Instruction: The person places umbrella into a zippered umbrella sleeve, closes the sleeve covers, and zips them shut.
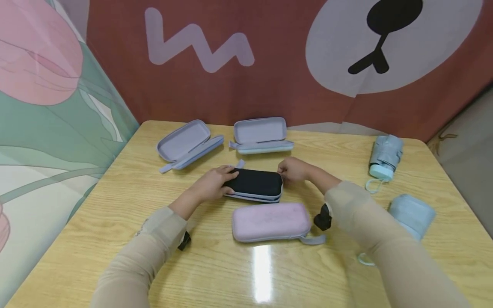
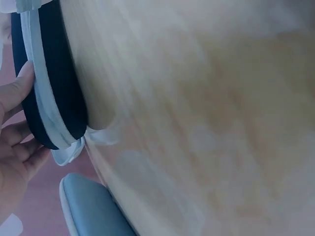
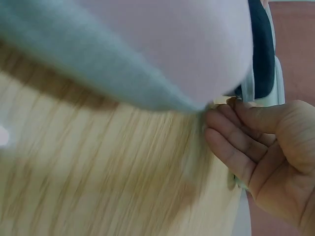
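A black zip case with a pale grey zipper band lies mid-table, a strap loop showing behind its left end. My left hand grips that end, its thumb on the near side and fingers over the top. At the opposite end my right hand pinches the zipper edge between thumb and finger; the pull itself is hidden. Along the front a slight gap shows in the case's band. Just nearer to me rests a pink zip case, closed, with a grey strap at its right.
Two cases stand unzipped with raised lids at the back, a left one and a middle one. To the right lie a folded blue umbrella and another light-blue item, partly behind my right sleeve. A printed cloth hangs behind the table.
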Tool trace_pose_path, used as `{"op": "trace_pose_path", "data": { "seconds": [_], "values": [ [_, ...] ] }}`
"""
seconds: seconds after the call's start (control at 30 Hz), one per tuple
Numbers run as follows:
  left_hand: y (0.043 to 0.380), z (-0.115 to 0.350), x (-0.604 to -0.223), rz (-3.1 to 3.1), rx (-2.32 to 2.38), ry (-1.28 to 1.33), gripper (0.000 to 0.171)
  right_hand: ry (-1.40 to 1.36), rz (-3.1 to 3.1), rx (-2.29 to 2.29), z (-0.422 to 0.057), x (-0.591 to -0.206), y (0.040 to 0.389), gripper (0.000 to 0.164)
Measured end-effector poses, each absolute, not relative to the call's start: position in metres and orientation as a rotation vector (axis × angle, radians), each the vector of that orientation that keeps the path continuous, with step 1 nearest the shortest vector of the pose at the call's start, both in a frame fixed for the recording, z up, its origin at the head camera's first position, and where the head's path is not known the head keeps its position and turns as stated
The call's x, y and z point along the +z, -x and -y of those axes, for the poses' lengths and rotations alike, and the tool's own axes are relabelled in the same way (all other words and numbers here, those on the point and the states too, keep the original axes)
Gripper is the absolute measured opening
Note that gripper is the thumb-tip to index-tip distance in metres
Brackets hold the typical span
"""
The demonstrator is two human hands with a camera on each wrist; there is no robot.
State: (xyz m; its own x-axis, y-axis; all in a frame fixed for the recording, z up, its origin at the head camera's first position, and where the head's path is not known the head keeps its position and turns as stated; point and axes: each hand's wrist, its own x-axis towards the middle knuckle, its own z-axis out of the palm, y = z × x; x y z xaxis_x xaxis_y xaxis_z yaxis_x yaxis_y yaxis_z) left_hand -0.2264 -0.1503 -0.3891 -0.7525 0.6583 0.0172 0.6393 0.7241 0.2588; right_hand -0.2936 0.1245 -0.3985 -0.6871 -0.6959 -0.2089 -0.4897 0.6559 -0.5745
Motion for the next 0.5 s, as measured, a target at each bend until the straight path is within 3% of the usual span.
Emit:
{"op": "trace_pose_path", "data": {
  "seconds": [0.2,0.5],
  "values": [
    [0.224,0.152,-0.39,-2.892,0.374,-1.056,0.055,0.742,-2.33,-0.867,-0.132,-0.391,0.28,0.016],
    [0.227,0.141,-0.38,-2.818,0.154,-1.051,0.063,0.726,-2.396,-0.871,-0.132,-0.393,0.278,0.015]
  ]
}}
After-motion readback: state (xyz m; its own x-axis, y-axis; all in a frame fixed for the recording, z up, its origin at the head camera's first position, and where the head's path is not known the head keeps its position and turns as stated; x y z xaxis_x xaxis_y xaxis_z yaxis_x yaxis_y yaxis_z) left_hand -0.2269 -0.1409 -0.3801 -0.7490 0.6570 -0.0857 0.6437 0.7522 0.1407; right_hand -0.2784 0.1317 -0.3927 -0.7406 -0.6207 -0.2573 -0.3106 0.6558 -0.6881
